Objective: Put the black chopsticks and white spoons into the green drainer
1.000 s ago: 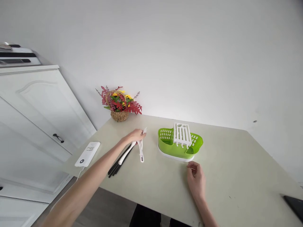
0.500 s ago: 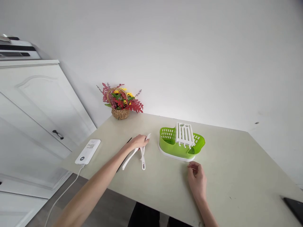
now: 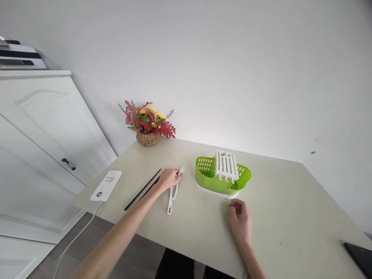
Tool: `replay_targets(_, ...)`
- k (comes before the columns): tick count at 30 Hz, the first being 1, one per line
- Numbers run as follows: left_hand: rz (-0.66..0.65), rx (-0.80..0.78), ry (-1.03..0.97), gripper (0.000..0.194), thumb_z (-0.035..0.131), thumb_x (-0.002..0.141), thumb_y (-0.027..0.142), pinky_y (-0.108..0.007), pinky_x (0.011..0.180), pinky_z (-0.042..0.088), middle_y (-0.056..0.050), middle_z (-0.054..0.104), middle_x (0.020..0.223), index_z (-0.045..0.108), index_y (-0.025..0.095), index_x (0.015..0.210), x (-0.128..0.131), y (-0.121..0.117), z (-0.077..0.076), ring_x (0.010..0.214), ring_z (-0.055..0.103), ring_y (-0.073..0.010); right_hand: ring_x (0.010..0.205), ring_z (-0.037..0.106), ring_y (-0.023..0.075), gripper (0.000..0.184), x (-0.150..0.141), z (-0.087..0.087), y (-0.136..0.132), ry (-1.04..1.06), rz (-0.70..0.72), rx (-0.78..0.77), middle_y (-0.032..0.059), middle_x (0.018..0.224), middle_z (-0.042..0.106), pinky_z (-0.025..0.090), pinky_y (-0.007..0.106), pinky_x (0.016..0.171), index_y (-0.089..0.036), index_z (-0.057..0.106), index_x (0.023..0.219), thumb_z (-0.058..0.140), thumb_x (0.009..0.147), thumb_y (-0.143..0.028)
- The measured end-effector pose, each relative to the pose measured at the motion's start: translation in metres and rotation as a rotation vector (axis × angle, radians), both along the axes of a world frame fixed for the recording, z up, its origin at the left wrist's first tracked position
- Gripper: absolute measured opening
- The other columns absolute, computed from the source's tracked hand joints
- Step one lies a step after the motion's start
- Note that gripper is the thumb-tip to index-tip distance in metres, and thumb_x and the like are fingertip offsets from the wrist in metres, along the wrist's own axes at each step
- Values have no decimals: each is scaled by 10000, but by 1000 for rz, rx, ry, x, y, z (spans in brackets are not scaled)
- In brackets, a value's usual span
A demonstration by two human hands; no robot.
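Observation:
My left hand [image 3: 169,179] reaches over the left-middle of the table, its fingers closed around white plastic spoons [image 3: 170,203]. Two white handles stick out below the fingers, one with a small dark label near its end, and a pale rounded tip shows beyond the fingertips; the hand hides the rest. Beside that hand lie two black chopsticks [image 3: 142,190], one partly under the wrist. My right hand [image 3: 241,217] rests on the table with its fingers curled in, and I see nothing in them. Just beyond it stands a green utensil basket [image 3: 213,184] with a white slotted top and white base.
At the back left stands a wicker basket of flowers [image 3: 147,138]. A white power bank [image 3: 107,186] with a cable lies at the table's left edge, near a white cabinet [image 3: 43,128]. A dark flat object [image 3: 359,255] sits at the right edge.
The white spoons have shifted under my left hand, with their handles now closer together. My left hand has moved slightly left, and both black chopsticks now show. My right hand stays in place.

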State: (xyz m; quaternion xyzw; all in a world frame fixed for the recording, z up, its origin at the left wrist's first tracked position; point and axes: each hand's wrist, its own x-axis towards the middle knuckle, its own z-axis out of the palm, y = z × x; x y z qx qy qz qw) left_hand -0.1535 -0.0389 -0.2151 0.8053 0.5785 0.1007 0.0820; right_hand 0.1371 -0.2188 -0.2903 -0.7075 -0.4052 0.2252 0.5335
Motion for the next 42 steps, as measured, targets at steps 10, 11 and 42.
replay_targets(10, 44, 136, -100, 235, 568, 948, 396, -287, 666, 437, -59, 770, 934, 693, 231, 838, -1, -15, -17, 860, 725, -222, 878, 644, 234, 259, 0, 1, -1, -9, -6, -38, 51, 996, 710, 472, 361, 818, -231, 637, 1005, 544, 805, -366)
replay_targets(11, 47, 146, -106, 230, 566, 951, 391, -288, 665, 439, -58, 763, 931, 689, 232, 839, 0, -16, -18, 862, 721, -221, 879, 645, 236, 263, 0, 1, -1, -10, -6, -39, 52, 994, 710, 472, 362, 818, -231, 638, 1004, 542, 802, -369)
replay_targets(42, -456, 572, -115, 602, 413, 1045, 501, -573, 1235, 313, -234, 484, 1571, 415, 111, 1504, 187, -75, 91, 1526, 365, -368, 870, 657, 240, 222, -1, 7, 4, 26, 19, 75, 53, 935, 709, 495, 367, 804, -233, 617, 974, 513, 811, -343)
